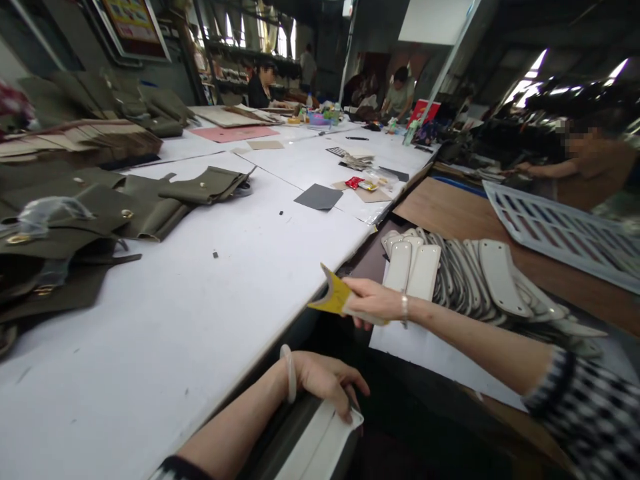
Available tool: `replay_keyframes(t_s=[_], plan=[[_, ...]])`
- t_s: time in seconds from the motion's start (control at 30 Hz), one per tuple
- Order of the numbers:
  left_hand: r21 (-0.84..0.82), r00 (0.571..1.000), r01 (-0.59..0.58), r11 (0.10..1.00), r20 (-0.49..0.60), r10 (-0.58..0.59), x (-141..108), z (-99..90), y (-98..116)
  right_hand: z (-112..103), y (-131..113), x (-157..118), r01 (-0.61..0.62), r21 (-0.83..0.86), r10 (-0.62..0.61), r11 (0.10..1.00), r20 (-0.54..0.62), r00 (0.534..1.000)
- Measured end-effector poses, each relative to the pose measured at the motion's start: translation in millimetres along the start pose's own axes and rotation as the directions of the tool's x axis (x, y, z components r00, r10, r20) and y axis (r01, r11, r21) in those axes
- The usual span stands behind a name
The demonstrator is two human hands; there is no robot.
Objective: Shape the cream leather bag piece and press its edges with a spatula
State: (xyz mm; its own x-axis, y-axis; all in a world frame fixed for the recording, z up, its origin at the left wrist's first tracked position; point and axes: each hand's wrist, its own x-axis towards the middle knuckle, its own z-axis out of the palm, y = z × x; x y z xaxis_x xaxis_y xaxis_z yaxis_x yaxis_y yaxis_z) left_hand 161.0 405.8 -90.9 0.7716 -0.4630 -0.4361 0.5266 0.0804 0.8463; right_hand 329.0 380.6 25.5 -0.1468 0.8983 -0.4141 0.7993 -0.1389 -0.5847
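My right hand (373,301) reaches over the gap beside the white table, fingers wrapped round a yellow piece (331,295) with a pale curved end, possibly card or tape. Lower down, at the table's front edge, my left hand (325,380) is closed over the end of a dark green item with a white panel (317,443), perhaps a bag. Its thumb lies on the white corner, and the item's lower part runs out of view. To the right of my right hand, pale leather flaps (463,270) with small holes lie stacked in a row.
Olive leather bags (165,200) cover the left of the white table (200,320). A dark grey square (319,197), a red packet (354,182) and scraps lie farther up. A grey slatted tray (565,233) rests at right. Several people work in the background.
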Motion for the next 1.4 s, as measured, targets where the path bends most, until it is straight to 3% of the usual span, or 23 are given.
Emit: replay_keyframes(t_s=[0.03, 0.1, 0.17, 0.23, 0.3, 0.37, 0.47, 0.7, 0.93, 1.13, 1.4], plan=[[-0.008, 1.0, 0.004, 1.0, 0.002, -0.004, -1, 0.7, 1, -1, 10, -28, -0.04, 0.095, 0.033, 0.995, 0.079, 0.996], [-0.021, 1.0, 0.012, 1.0, 0.004, -0.012, -3, 2.9, 5, 9, 25, -77, -0.297, 0.415, 0.184, 0.86, 0.291, 0.939], [-0.031, 1.0, 0.021, 0.999, 0.004, -0.021, -6, 5.7, 9, 33, 34, -111, -0.466, 0.483, 0.245, 0.741, 0.451, 0.858], [-0.033, 0.999, 0.035, 0.999, -0.003, -0.035, -9, 8.2, 14, 64, 36, -127, -0.559, 0.508, 0.24, 0.656, 0.561, 0.792], [-0.014, 0.998, 0.049, 0.999, -0.031, -0.049, -13, 9.7, 20, 93, 34, -128, -0.594, 0.521, 0.238, 0.613, 0.595, 0.768], [0.021, 0.995, 0.061, 0.998, -0.074, -0.059, -18, 10.1, 24, 112, 31, -123, -0.598, 0.541, 0.252, 0.592, 0.58, 0.774], [0.067, 0.991, 0.066, 0.996, -0.119, -0.057, -22, 9.8, 29, 125, 27, -115, -0.599, 0.573, 0.267, 0.559, 0.56, 0.785], [0.078, 0.987, 0.073, 0.994, -0.151, -0.06, -20, 8.7, 23, 120, 9, -117, -0.614, 0.532, 0.375, 0.583, 0.494, 0.784], [0.066, 0.984, 0.071, 0.995, -0.166, -0.06, -21, 8.9, 22, 110, -12, -114, -0.659, 0.499, 0.442, 0.563, 0.492, 0.75], [0.083, 0.979, 0.079, 0.993, -0.196, -0.062, -24, 9.0, 26, 113, -12, -115, -0.539, 0.516, 0.411, 0.666, 0.349, 0.842], [-0.002, 0.97, 0.057, 0.998, -0.235, -0.056, -23, 11.1, 18, 132, 2, -112, -0.419, 0.497, 0.318, 0.76, 0.279, 0.906]])
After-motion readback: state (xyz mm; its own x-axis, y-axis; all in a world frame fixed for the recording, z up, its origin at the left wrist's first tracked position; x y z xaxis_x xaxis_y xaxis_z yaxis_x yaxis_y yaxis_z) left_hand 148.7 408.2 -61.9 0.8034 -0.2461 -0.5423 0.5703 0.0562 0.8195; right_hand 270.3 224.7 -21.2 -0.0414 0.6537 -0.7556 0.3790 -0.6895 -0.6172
